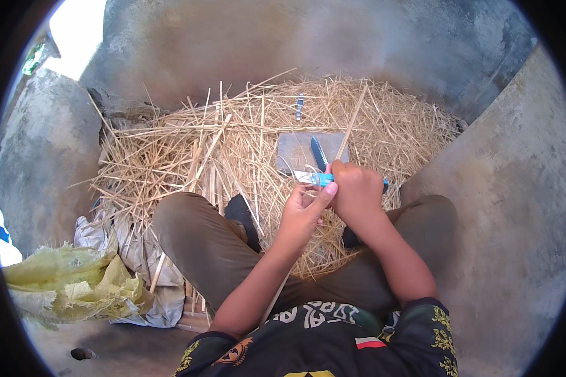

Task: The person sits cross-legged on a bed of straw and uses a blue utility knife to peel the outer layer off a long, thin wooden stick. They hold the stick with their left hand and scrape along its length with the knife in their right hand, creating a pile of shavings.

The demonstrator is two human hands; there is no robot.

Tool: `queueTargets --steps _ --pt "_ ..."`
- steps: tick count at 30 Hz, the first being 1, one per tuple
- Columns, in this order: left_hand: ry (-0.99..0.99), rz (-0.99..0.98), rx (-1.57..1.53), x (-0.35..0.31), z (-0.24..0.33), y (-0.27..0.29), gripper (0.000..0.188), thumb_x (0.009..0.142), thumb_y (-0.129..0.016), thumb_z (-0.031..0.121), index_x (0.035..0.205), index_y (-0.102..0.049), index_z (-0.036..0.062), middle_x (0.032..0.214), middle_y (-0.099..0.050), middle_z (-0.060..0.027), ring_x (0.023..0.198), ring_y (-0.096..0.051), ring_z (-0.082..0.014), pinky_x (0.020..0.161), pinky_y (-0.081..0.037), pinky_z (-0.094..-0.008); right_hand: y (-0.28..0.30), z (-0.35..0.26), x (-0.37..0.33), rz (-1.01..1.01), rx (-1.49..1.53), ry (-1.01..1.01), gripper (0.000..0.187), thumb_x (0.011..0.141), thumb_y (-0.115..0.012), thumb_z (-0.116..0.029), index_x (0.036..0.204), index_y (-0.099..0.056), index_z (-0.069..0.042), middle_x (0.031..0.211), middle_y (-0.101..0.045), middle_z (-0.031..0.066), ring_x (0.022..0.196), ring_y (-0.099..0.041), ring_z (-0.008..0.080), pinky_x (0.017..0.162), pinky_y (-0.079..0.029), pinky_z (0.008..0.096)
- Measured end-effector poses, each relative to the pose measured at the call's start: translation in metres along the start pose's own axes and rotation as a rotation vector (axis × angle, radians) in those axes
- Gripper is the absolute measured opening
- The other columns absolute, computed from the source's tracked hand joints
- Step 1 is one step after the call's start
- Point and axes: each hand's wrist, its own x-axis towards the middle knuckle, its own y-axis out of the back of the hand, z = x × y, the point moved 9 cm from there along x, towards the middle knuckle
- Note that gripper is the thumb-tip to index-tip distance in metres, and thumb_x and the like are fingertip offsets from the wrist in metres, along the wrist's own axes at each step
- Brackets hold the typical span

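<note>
My right hand (pixel 357 193) is closed around a light-blue utility knife (pixel 324 180), its blade pointing left. A long, thin pale strip (pixel 352 122), bamboo-like, rises from behind the right hand toward the far side. My left hand (pixel 302 217) is closed just below the blade, thumb pressed toward the knife. A pale strip also runs down from the left hand along my forearm, in line with the upper one. The fingers hide where strip and blade meet. Beyond the hands, a dark-bladed knife (pixel 319 153) lies on a flat grey slab (pixel 292 147).
Loose pale shavings (pixel 402 125) and longer strips (pixel 151 154) cover the floor between my legs and the far wall (pixel 283 50). A wristwatch (pixel 300 107) lies on the shavings. Torn yellowish sacking (pixel 75 283) is at the left; a grey wall (pixel 516 169) stands close on the right.
</note>
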Motion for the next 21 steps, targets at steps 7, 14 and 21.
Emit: queueTargets --steps 7,14,21 --pt "-0.038 0.047 -0.029 0.003 0.0 0.007 0.049 0.1 -0.055 0.053 0.12 -0.055 0.0084 0.101 -0.061 -0.0017 0.087 -0.061 -0.0112 0.065 -0.045 -0.0241 0.003 -0.008 0.002 0.069 -0.089 0.067 0.02 0.079 -0.073 -0.021 0.073 -0.061 -0.006 0.065 -0.063 0.0102 0.056 -0.065 0.0277 0.049 -0.049 0.0391" --pt "-0.006 0.048 -0.078 0.006 -0.004 0.009 0.037 0.107 -0.042 0.048 0.102 -0.052 0.0125 0.093 -0.06 -0.0002 0.086 -0.061 -0.0127 0.066 -0.044 -0.0261 0.003 -0.002 0.001 0.064 -0.131 0.042 0.017 0.078 -0.074 -0.019 0.073 -0.061 -0.008 0.064 -0.063 0.0089 0.057 -0.066 0.0261 0.05 -0.049 0.0376" --pt "0.0 0.0 -0.104 0.006 -0.005 0.009 0.043 0.108 -0.03 0.051 0.098 -0.049 0.0137 0.095 -0.067 -0.0084 0.087 -0.063 -0.014 0.068 -0.045 -0.0269 0.006 0.01 0.003 0.053 -0.094 -0.02 0.015 0.078 -0.074 -0.019 0.076 -0.064 -0.008 0.066 -0.064 0.0103 0.06 -0.067 0.0288 0.052 -0.051 0.0404"
